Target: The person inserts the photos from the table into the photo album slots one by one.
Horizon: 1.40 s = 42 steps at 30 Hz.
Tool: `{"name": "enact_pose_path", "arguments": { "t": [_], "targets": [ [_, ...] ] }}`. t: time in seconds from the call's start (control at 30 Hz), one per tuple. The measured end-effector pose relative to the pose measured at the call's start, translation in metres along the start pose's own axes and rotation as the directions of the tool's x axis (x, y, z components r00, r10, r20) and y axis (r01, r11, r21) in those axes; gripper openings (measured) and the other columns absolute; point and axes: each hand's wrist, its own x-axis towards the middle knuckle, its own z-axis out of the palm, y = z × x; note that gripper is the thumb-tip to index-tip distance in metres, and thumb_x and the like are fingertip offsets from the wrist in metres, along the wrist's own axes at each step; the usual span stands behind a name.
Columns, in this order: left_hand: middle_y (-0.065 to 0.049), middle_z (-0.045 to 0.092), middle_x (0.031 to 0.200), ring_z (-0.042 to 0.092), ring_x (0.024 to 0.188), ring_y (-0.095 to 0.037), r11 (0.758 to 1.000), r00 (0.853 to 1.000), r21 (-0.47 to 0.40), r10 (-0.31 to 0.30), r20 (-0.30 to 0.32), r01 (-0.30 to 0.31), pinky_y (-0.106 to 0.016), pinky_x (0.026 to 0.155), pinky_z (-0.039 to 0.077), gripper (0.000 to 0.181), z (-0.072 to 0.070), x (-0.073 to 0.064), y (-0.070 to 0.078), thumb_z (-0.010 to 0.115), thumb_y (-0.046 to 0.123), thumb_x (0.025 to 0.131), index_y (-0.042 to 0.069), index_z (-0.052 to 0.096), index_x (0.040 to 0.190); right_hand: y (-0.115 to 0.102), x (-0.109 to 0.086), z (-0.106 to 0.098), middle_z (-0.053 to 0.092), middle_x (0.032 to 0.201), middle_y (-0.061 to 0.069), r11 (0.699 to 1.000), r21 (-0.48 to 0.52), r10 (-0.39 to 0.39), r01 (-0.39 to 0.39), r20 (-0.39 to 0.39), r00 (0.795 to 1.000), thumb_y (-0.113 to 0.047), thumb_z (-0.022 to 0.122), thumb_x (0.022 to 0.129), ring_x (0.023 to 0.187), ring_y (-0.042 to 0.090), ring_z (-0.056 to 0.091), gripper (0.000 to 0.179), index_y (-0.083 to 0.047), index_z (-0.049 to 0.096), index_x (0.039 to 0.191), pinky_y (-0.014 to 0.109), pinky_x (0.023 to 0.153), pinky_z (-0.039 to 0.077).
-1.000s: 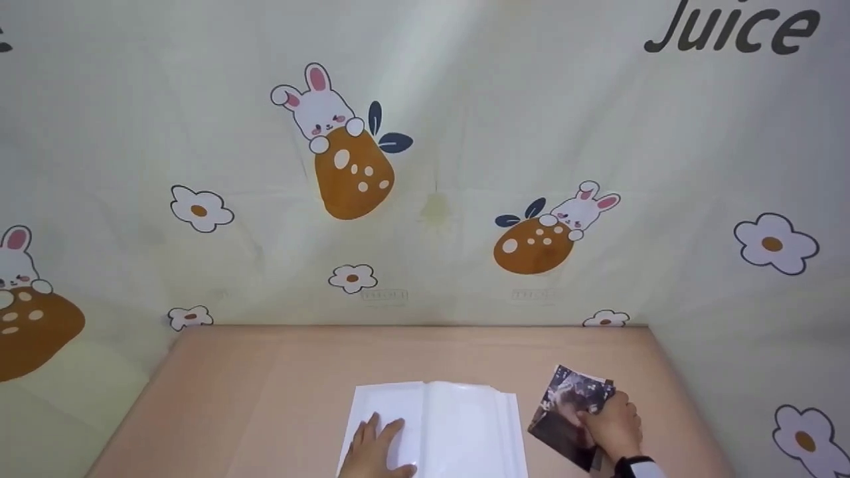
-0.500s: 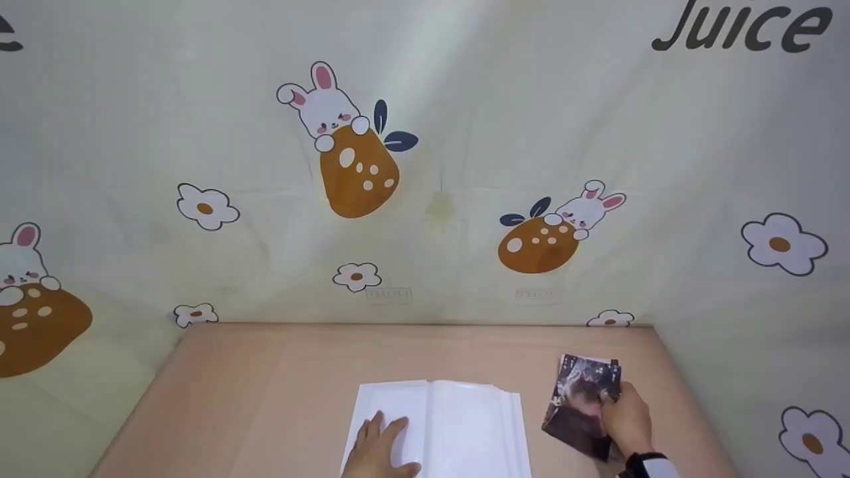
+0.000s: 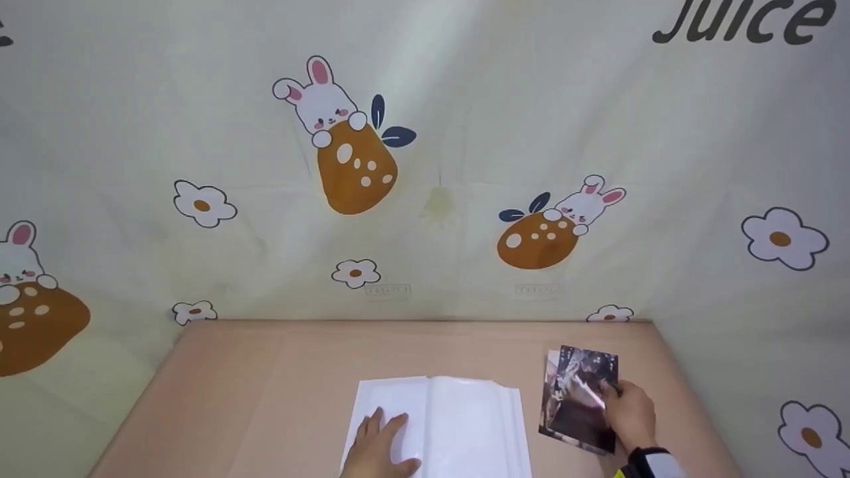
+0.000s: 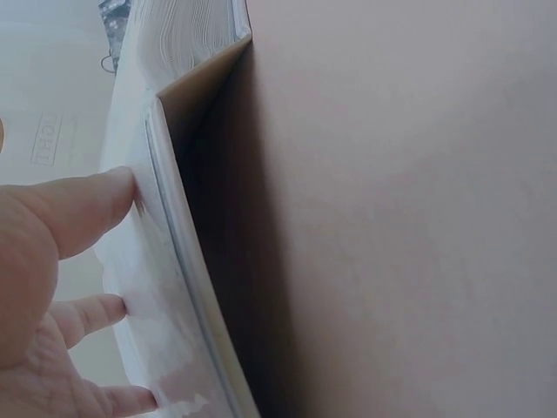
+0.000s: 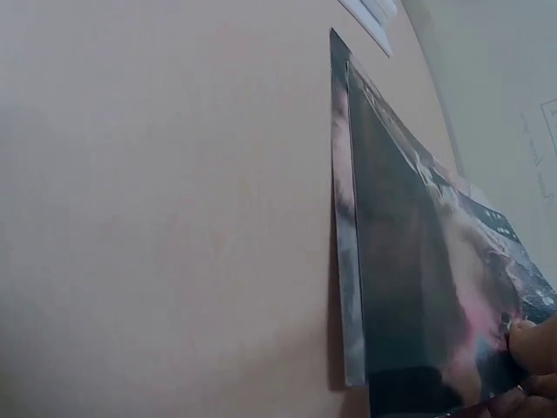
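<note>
An open photo album [image 3: 475, 425] with white pages and clear sleeves lies at the front middle of the table. My left hand [image 3: 375, 448] rests on its left page with the fingers spread; in the left wrist view, the fingertips touch the page beside the album's thick stack of sleeves [image 4: 187, 39]. To the right of the album, my right hand [image 3: 632, 415] pinches a few dark glossy photos [image 3: 584, 398] by their right edge. Their edges are out of line, so a lower print [image 5: 348, 296] sticks out from under the top one in the right wrist view.
The tabletop [image 3: 285, 385] is light brown and runs back to a pale curtain [image 3: 425, 99] printed with rabbits, fruit and flowers. This cloth also hangs along the left and right sides.
My right hand has moved slightly right and away from me with the photos. They now stand more upright in view and are fanned, a lower one showing at the left. The left hand stays put.
</note>
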Motion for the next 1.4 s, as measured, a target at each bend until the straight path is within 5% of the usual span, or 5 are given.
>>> {"name": "enact_pose_path", "arguments": {
  "t": [0.3,0.77,1.0,1.2,1.4],
  "targets": [
    [-0.034,0.027,0.136,0.021,0.121,-0.058,0.999,1.0,-0.051,-0.02,-0.007,0.019,-0.075,0.084,0.023,0.071,0.001,0.001,0.002,0.078,0.034,0.067,0.009,0.05,0.126,-0.006,0.004,-0.013,0.052,0.113,0.033,0.998,-0.049,0.043,-0.045,-0.043,0.998,-0.011,0.043,0.094,0.097,0.044,0.053,0.034,0.012,0.05,0.117,0.055,0.08,0.041],
    [-0.035,0.037,0.12,0.034,0.112,-0.05,0.975,0.964,-0.135,-0.198,-0.176,0.176,-0.062,0.089,0.032,0.079,-0.019,0.019,0.002,0.076,0.021,0.066,-0.013,0.039,0.126,-0.095,0.017,0.006,0.062,0.076,0.014,0.954,0.114,-0.25,0.277,-0.203,0.947,-0.013,0.05,0.092,0.059,0.022,0.055,0.02,0.001,0.058,0.103,0.033,0.051,0.043],
    [-0.034,0.044,0.111,0.044,0.105,-0.048,0.941,0.94,-0.249,-0.281,-0.193,0.23,-0.055,0.09,0.037,0.077,-0.025,0.033,0.003,0.075,0.017,0.069,-0.017,0.035,0.126,-0.15,0.01,0.042,0.06,0.069,0.011,0.906,0.27,-0.287,0.325,-0.172,0.942,-0.005,0.052,0.089,0.056,0.017,0.053,0.011,0.003,0.058,0.094,0.028,0.048,0.043],
    [-0.041,0.04,0.122,0.041,0.113,-0.052,0.903,0.929,-0.389,-0.289,-0.232,0.184,-0.056,0.093,0.035,0.07,-0.023,0.038,0.004,0.07,0.003,0.072,-0.017,0.031,0.127,-0.178,0.004,0.08,0.061,0.074,0.015,0.847,0.476,-0.239,0.239,-0.06,0.969,-0.002,0.051,0.09,0.058,0.02,0.058,0.017,0.007,0.057,0.103,0.03,0.051,0.05],
    [-0.035,0.051,0.112,0.052,0.101,-0.046,0.899,0.931,-0.426,-0.235,-0.277,0.1,-0.053,0.083,0.045,0.054,-0.019,0.035,0.003,0.064,-0.002,0.076,-0.011,0.041,0.123,-0.188,-0.004,0.115,0.061,0.089,0.019,0.722,0.686,-0.212,0.09,0.095,0.973,-0.003,0.045,0.093,0.065,0.023,0.061,0.027,0.008,0.052,0.117,0.041,0.068,0.052]
  ]
}}
